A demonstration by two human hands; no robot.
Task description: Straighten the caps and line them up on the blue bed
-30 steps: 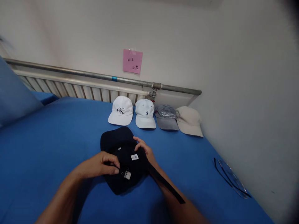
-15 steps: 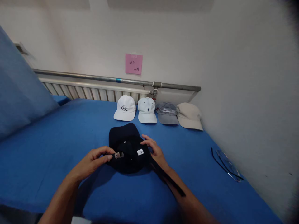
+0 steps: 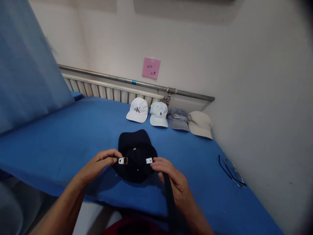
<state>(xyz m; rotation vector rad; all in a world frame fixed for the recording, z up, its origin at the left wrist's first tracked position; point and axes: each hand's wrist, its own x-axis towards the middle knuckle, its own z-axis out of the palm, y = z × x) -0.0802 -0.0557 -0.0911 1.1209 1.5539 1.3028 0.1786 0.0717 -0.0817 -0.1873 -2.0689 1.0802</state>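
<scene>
A black baseball cap [image 3: 137, 173] lies upside down on the blue cloth, its brim pointing away from me and its inside showing. My left hand [image 3: 99, 164] pinches the left end of its back strap, beside a metal buckle [image 3: 123, 160]. On the opposite side, my right hand [image 3: 172, 176] grips the cap's right edge, fingertips at a small white label [image 3: 149, 161]. A long dark strap [image 3: 168, 192] hangs from under that hand toward me; its far end is blurred.
Along the wall stand a white cap [image 3: 137, 111], a pale cap [image 3: 158, 115], a grey cap [image 3: 178, 120] and a beige cap [image 3: 200, 124]. Glasses [image 3: 232, 172] lie at right. A radiator [image 3: 110, 94] and pipe [image 3: 97, 74] run behind; a blue curtain [image 3: 31, 65] hangs left.
My right hand has shifted from behind the cap's right side to its near right edge, fingers now by the label. The long strap swings down toward me. The view has tilted slightly.
</scene>
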